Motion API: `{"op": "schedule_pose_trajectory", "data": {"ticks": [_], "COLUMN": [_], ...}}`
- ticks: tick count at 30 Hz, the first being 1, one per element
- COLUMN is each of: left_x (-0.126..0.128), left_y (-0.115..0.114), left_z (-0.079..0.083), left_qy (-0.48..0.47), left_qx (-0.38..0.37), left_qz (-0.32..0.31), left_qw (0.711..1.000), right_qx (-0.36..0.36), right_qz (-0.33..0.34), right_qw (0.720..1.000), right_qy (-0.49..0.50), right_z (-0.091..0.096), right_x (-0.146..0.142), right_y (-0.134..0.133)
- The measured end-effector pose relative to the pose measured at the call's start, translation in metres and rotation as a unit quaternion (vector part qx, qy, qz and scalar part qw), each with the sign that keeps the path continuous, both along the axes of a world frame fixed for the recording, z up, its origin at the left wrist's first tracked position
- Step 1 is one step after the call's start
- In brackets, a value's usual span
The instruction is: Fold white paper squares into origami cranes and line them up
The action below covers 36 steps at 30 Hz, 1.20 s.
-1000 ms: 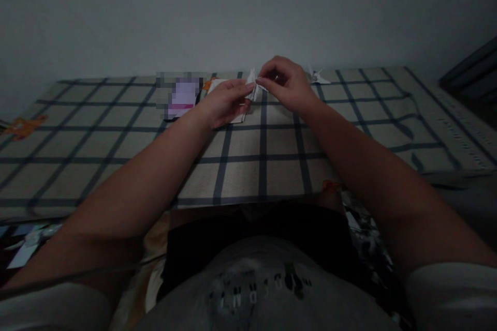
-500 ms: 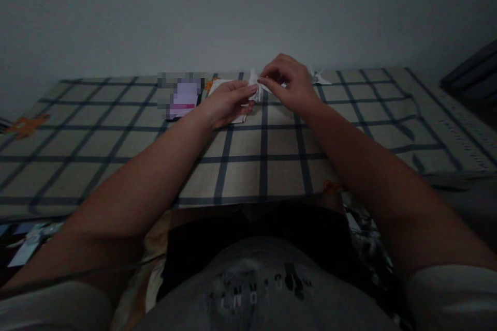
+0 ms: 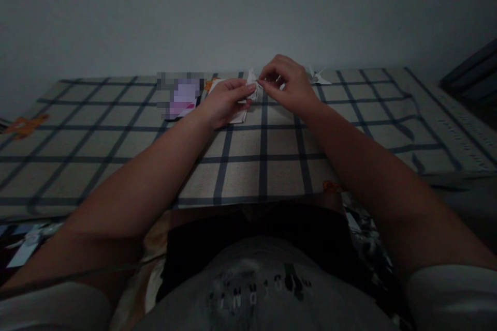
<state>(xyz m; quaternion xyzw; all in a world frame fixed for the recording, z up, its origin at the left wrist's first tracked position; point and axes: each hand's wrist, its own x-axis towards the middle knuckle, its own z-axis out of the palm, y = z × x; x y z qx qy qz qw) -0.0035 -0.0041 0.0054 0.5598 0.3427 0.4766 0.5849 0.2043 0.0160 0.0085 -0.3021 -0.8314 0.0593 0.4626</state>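
A small piece of folded white paper [image 3: 251,76] is pinched between the thumb and fingers of my left hand [image 3: 229,98], above the far part of the table. My right hand [image 3: 286,81] meets its right side, with thumb and index fingertip pressed together on the paper's edge. Under my left hand lies a stack of white paper [image 3: 237,117], partly covered by the hand. Just beyond my right hand sits a white folded-paper figure [image 3: 320,77] with thin points, like an origami crane.
A phone [image 3: 183,97] with a lit, blurred screen lies left of my left hand. The checked tablecloth [image 3: 240,176] covers the table, which stands against a grey wall [image 3: 248,10]. Orange shapes [image 3: 26,125] show on the cloth at the left.
The folded paper has turned slightly in my left hand. My right fingertips have shifted a little on its edge; both arms stay nearly in place.
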Motion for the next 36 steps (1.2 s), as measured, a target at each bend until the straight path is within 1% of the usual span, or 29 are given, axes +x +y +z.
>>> {"op": "schedule_pose_trajectory", "data": {"ticks": [4, 11, 15, 21, 27, 30, 36], "left_x": [0.0, -0.001, -0.001, -0.002, -0.004, -0.005, -0.004], "left_y": [0.0, 0.003, 0.002, 0.007, 0.008, 0.01, 0.012], "left_z": [-0.001, -0.005, -0.006, -0.009, -0.011, -0.013, -0.013], "left_qy": [0.003, -0.004, -0.006, 0.006, 0.009, 0.024, 0.013], "left_qx": [0.005, 0.025, 0.039, 0.068, 0.103, 0.106, 0.109], "left_qz": [0.021, 0.054, 0.054, 0.063, 0.07, 0.081, 0.091], "left_qw": [1.0, 0.998, 0.998, 0.996, 0.992, 0.991, 0.99], "right_qx": [-0.01, -0.008, 0.003, -0.003, 0.001, 0.008, 0.023], "right_qz": [-0.001, 0.017, 0.02, 0.001, 0.006, 0.0, 0.009], "right_qw": [1.0, 1.0, 1.0, 1.0, 1.0, 1.0, 1.0], "right_qy": [0.008, 0.018, 0.012, -0.001, -0.004, -0.012, -0.015], "right_z": [0.0, 0.0, -0.001, -0.003, -0.003, -0.003, -0.004], "right_x": [-0.001, 0.0, 0.001, 0.0, -0.002, -0.001, -0.002], "right_y": [0.0, 0.001, 0.003, 0.005, 0.003, 0.003, 0.002]}}
